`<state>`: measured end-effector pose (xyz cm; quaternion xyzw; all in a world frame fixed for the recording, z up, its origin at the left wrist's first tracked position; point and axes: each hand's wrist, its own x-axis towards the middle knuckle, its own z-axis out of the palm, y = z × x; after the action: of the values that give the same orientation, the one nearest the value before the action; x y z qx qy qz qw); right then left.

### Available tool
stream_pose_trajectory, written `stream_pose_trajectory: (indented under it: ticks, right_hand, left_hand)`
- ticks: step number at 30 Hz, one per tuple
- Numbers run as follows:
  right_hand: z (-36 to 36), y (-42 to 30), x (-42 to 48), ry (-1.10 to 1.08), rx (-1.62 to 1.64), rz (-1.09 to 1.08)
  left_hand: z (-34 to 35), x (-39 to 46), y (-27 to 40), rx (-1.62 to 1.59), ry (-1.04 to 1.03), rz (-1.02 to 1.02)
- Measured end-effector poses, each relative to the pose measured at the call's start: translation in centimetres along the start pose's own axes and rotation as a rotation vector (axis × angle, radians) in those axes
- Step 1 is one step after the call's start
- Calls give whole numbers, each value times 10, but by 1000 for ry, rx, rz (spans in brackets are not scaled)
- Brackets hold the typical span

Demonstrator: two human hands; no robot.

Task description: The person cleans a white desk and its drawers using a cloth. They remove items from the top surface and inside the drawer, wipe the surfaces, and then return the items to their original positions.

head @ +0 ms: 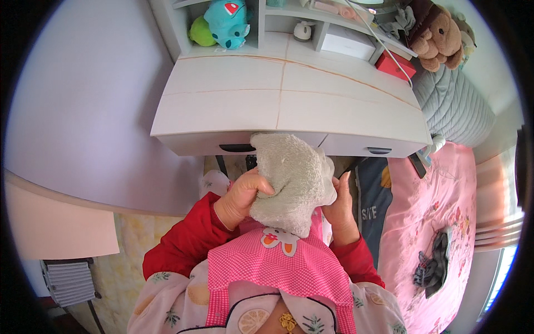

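Observation:
A folded, pale grey-green terry cloth (288, 183) is held up in front of my apron, just off the near edge of a white desk (221, 108). My left hand (244, 194) grips its left side, thumb on top and fingers hidden beneath. At the cloth's right edge is my right hand (340, 204), thumb raised, its other fingers partly hidden behind the bunched edge. The cloth covers part of the desk's drawer front and lies over the upper part of the rabbit patch on the pink checked apron (279, 267).
Shelves at the desk's back hold a turquoise plush toy (228, 25), a white box (348, 41) and a red box (395, 65). At right stands a bed with a pink floral cover (417, 217), a phone (417, 165) and a dark grey garment (436, 265) on it.

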<state>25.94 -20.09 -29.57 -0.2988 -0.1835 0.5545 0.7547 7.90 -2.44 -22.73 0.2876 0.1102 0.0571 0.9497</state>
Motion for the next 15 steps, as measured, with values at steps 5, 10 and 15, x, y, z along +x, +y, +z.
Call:
stream_pose_trajectory:
  ticks: [5, 10, 15]
  right_hand:
    - [37, -6, 6, 168, -7, 42]
    - [46, -24, 26, 74, -191, -46]
    - [46, -57, 15, 13, -271, -359]
  left_hand:
    - [5, -7, 4, 66, -14, 29]
    - [12, 0, 8, 339, 82, 167]
    - [22, -7, 29, 781, -317, 666]
